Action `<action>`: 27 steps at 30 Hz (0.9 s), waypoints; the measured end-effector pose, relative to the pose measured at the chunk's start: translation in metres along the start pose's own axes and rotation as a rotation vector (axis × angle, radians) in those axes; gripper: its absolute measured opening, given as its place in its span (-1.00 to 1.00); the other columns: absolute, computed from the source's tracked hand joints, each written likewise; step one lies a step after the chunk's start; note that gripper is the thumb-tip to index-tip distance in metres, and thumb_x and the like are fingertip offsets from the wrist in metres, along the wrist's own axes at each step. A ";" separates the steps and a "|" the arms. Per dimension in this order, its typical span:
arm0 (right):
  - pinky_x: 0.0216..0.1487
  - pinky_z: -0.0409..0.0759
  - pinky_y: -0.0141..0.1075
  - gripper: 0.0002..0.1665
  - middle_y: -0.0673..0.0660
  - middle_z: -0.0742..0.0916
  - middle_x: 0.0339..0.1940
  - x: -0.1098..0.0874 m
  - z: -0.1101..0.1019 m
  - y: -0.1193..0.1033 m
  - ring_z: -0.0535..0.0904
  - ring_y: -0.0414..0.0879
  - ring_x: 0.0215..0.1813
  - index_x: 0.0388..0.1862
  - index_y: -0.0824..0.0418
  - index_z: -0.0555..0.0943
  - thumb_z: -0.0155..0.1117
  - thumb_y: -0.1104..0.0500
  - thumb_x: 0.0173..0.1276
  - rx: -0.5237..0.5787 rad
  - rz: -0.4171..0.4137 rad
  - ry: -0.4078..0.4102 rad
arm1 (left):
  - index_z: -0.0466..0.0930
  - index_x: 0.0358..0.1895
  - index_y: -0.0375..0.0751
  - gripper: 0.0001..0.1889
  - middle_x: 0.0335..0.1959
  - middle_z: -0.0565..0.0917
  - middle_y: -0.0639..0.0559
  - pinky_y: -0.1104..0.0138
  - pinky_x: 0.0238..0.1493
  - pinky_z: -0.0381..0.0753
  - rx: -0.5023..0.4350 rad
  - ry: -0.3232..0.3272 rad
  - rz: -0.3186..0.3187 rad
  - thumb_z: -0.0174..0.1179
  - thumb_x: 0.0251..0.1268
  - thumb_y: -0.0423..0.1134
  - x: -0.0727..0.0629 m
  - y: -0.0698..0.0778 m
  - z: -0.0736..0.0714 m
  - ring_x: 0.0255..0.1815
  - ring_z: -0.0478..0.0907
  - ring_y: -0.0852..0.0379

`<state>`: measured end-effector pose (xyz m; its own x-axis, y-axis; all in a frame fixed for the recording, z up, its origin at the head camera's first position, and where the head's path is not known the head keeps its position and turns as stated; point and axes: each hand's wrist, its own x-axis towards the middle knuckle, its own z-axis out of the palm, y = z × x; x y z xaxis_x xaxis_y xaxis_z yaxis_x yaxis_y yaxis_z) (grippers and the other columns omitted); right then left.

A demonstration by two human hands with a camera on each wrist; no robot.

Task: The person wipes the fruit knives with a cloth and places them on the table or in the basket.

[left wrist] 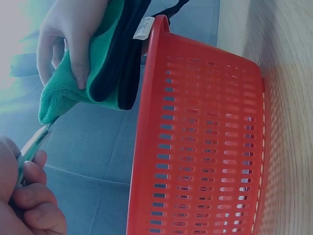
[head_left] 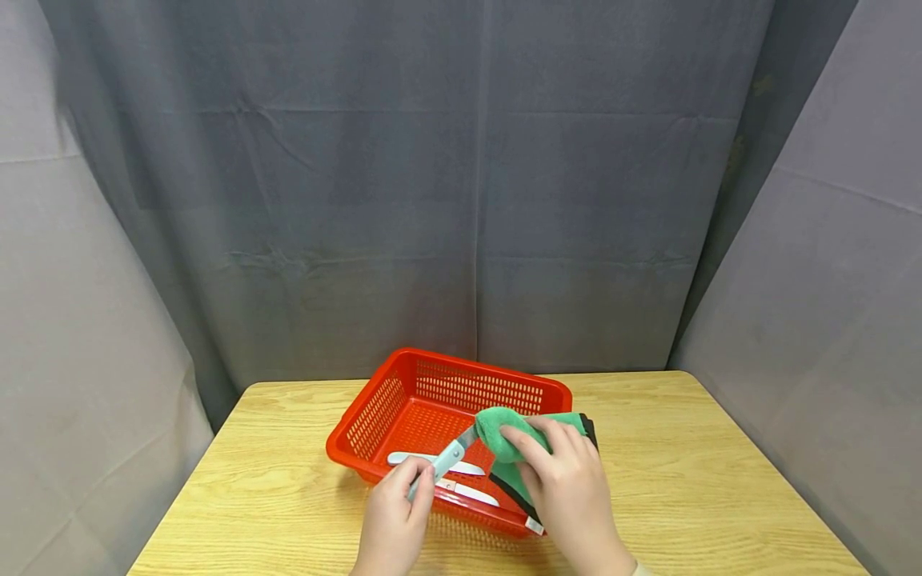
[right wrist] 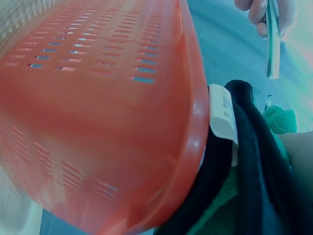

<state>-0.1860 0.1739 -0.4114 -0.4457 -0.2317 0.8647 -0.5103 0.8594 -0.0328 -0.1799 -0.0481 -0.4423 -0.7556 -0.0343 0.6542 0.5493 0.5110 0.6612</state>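
Observation:
My left hand (head_left: 396, 508) grips a knife (head_left: 448, 459) by its pale blue handle, the blade slanting up to the right. A green cloth (head_left: 500, 420) with black edging is folded over the blade's far end, hiding the tip. My right hand (head_left: 574, 480) pinches the cloth there, while its loose part hangs over the basket's right side. Both hands are above the near right part of a red plastic basket (head_left: 461, 364). Inside lie a white-handled knife (head_left: 403, 458) and another pale-bladed knife (head_left: 475, 494), partly behind my left hand and the held knife.
The slotted basket stands slightly turned on a light wooden table (head_left: 684, 472). Behind the table hangs a grey curtain (head_left: 346, 200), with paler cloth panels at left and right. A white tag (head_left: 534, 526) on the cloth hangs at the basket's near right corner.

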 end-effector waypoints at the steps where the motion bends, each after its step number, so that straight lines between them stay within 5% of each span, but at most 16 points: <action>1: -0.20 0.64 -0.02 -0.26 0.14 0.75 -0.04 0.000 0.000 0.001 0.66 0.09 -0.08 0.04 -0.09 0.74 0.66 0.41 -0.17 0.000 0.007 0.004 | 0.64 -0.32 -0.03 -0.85 -0.52 0.49 0.29 0.47 -0.47 0.37 -0.002 0.002 -0.002 0.26 0.37 -0.39 0.000 0.000 0.000 -0.50 0.31 0.45; 15: -0.20 0.63 0.03 -0.31 0.16 0.75 -0.05 0.002 -0.003 0.005 0.65 0.15 -0.10 0.06 -0.06 0.75 0.59 0.44 -0.09 -0.032 0.083 0.026 | 0.65 -0.31 -0.05 -0.87 -0.49 0.52 0.26 0.44 -0.44 0.41 0.006 0.007 -0.017 0.24 0.39 -0.38 0.000 0.001 -0.001 -0.47 0.35 0.43; 21: -0.21 0.64 0.03 -0.29 0.16 0.74 -0.03 0.003 -0.005 0.002 0.66 0.14 -0.09 0.06 -0.06 0.74 0.60 0.43 -0.11 -0.018 0.060 0.036 | 0.66 -0.29 -0.06 -0.89 -0.52 0.47 0.25 0.45 -0.46 0.38 0.005 -0.024 -0.104 0.21 0.45 -0.33 0.001 0.002 -0.003 -0.51 0.30 0.41; 27: -0.17 0.64 0.05 -0.34 0.15 0.75 -0.04 0.001 -0.005 -0.004 0.66 0.11 -0.08 0.05 -0.07 0.74 0.57 0.39 -0.08 0.035 0.008 0.003 | 0.65 -0.30 -0.05 -0.88 -0.54 0.44 0.27 0.46 -0.48 0.35 0.020 -0.009 -0.098 0.22 0.44 -0.33 0.001 0.001 -0.002 -0.52 0.28 0.42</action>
<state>-0.1810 0.1725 -0.4076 -0.4478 -0.2234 0.8658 -0.5318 0.8449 -0.0571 -0.1793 -0.0493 -0.4398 -0.8084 -0.0773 0.5836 0.4656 0.5226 0.7142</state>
